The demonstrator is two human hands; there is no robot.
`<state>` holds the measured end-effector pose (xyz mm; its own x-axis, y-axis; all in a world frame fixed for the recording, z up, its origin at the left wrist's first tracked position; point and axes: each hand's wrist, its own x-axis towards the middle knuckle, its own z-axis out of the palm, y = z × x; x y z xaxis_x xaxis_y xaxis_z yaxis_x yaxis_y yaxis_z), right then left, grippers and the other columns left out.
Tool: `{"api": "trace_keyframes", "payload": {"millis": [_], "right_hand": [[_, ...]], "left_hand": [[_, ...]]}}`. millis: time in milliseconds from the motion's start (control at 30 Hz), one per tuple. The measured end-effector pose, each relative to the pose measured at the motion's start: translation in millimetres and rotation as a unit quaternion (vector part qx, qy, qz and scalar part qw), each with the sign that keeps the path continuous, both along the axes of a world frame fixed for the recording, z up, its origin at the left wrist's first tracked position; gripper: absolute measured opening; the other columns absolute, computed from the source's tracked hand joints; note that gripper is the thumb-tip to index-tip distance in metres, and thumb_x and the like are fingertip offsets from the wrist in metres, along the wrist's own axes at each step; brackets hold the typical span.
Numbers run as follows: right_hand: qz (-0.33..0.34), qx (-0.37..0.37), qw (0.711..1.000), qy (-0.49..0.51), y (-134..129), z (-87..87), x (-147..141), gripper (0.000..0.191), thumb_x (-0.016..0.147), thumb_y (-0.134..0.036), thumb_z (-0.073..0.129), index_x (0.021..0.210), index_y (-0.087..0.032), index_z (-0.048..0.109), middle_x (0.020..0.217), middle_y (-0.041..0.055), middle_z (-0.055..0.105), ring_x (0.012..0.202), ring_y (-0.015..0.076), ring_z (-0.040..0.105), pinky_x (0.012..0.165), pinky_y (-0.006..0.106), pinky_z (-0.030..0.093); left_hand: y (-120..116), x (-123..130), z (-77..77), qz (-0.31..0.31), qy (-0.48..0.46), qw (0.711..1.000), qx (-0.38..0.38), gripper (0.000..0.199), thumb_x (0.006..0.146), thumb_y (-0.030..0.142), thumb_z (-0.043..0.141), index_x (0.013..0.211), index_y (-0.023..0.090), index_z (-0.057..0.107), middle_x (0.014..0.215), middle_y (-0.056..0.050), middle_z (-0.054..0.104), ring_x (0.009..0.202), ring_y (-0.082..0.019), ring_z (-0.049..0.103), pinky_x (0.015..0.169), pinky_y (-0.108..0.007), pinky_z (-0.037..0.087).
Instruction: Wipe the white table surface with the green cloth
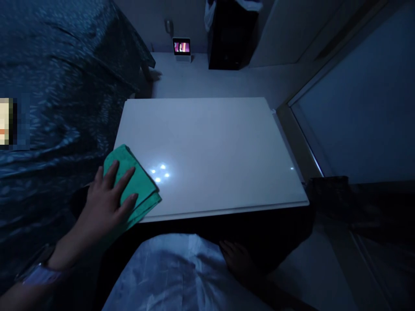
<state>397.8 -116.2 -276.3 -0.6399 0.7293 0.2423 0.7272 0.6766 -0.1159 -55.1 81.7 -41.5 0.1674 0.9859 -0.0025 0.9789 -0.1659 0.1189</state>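
At the near left corner of a white tabletop [214, 147], my left hand [108, 196] lies on a folded green cloth [141, 185]. Its fingers are spread over the top of the cloth, which overhangs the table's edge in part. My right hand [238, 259] rests low by my lap, below the table's near edge, in deep shadow. Its fingers look stretched out, and I see nothing in them.
Dark patterned fabric [65, 86] covers a raised surface along the left. Beyond the table, a small lit screen [182, 48] stands on the floor beside a black box-like object [230, 39]. A large pale panel [363, 103] runs along the right.
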Motion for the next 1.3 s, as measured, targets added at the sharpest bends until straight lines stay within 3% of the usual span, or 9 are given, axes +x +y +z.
{"api": "trace_keyframes", "payload": {"millis": [167,367,567,700,800,900,1033,1167,1300], "right_hand": [[0.004,-0.008,1.0,-0.008,-1,-1.5,0,0.034,0.101,-0.018,0.059,0.127,-0.025,0.08,0.128,0.0051,0.081,0.12,0.0185,0.069,0.108,0.033,0.045],[0.003,-0.024,1.0,-0.01,-6,-8.0,-2,0.037,0.095,-0.018,0.06,0.124,-0.025,0.082,0.127,0.0063,0.081,0.117,0.0213,0.071,0.103,0.033,0.05],[-0.034,-0.01,0.998,0.044,-2,2.8,-6,0.044,0.092,-0.012,0.054,0.125,-0.024,0.081,0.125,0.0053,0.082,0.116,0.0214,0.071,0.105,0.033,0.05],[-0.038,0.005,0.999,0.035,-2,1.4,-6,0.041,0.094,-0.014,0.053,0.122,-0.026,0.081,0.121,0.0038,0.083,0.114,0.0205,0.071,0.107,0.031,0.048],[-0.041,0.004,0.999,0.035,-4,-2.1,-5,0.04,0.096,-0.016,0.054,0.124,-0.027,0.081,0.124,0.0022,0.082,0.116,0.0191,0.07,0.11,0.029,0.045],[-0.038,0.009,0.999,0.033,-6,-4.1,-3,0.041,0.096,-0.016,0.053,0.123,-0.027,0.081,0.124,0.0026,0.082,0.117,0.0192,0.07,0.111,0.03,0.044],[-0.031,0.002,0.999,0.014,-4,-2.6,-3,0.045,0.094,-0.014,0.052,0.124,-0.026,0.082,0.124,0.004,0.082,0.115,0.0206,0.071,0.108,0.031,0.047],[-0.023,-0.018,1.0,-0.001,-4,0.6,-3,0.045,0.093,-0.018,0.056,0.128,-0.026,0.083,0.129,0.004,0.081,0.115,0.0219,0.073,0.104,0.032,0.053],[-0.033,-0.024,0.999,-0.012,-6,-3.2,-2,0.041,0.095,-0.019,0.058,0.125,-0.029,0.083,0.13,0.0026,0.081,0.116,0.0219,0.073,0.104,0.034,0.053]], "left_hand": [[-6,57,6.9,-0.014,0.063,0.998,-0.014,0.065,0.112,0.048,0.036,0.167,0.02,0.055,0.181,-0.021,0.026,0.166,-0.061,0.014,0.12,-0.086,0.026],[64,159,14.0,-0.175,0.0,0.982,-0.072,0.07,0.111,0.055,0.048,0.176,0.031,0.042,0.186,-0.016,0.013,0.167,-0.06,0.006,0.123,-0.088,0.012],[128,299,12.8,-0.297,-0.066,0.95,-0.073,0.074,0.109,0.057,0.053,0.177,0.03,0.04,0.185,-0.015,0.015,0.168,-0.057,0.003,0.127,-0.085,0.007],[135,374,15.1,-0.363,-0.061,0.925,-0.098,0.074,0.109,0.054,0.051,0.178,0.029,0.036,0.186,-0.014,0.012,0.169,-0.056,0.0,0.129,-0.082,0.005],[126,398,17.9,-0.424,-0.05,0.898,-0.106,0.071,0.109,0.054,0.05,0.176,0.032,0.041,0.186,-0.011,0.017,0.17,-0.054,0.0,0.131,-0.08,0.004],[114,396,18.0,-0.47,-0.062,0.875,-0.102,0.068,0.108,0.057,0.053,0.172,0.033,0.048,0.185,-0.01,0.023,0.17,-0.053,0.005,0.131,-0.079,0.007],[105,358,12.5,-0.484,-0.075,0.867,-0.095,0.073,0.105,0.059,0.06,0.172,0.033,0.047,0.185,-0.011,0.02,0.169,-0.054,0.007,0.129,-0.081,0.011],[102,284,8.4,-0.445,-0.08,0.888,-0.082,0.074,0.105,0.064,0.059,0.172,0.034,0.048,0.185,-0.011,0.021,0.169,-0.055,0.009,0.127,-0.084,0.012],[88,192,12.1,-0.335,-0.061,0.938,-0.066,0.071,0.106,0.062,0.058,0.171,0.038,0.048,0.185,-0.009,0.021,0.17,-0.052,0.011,0.128,-0.083,0.013]]}}
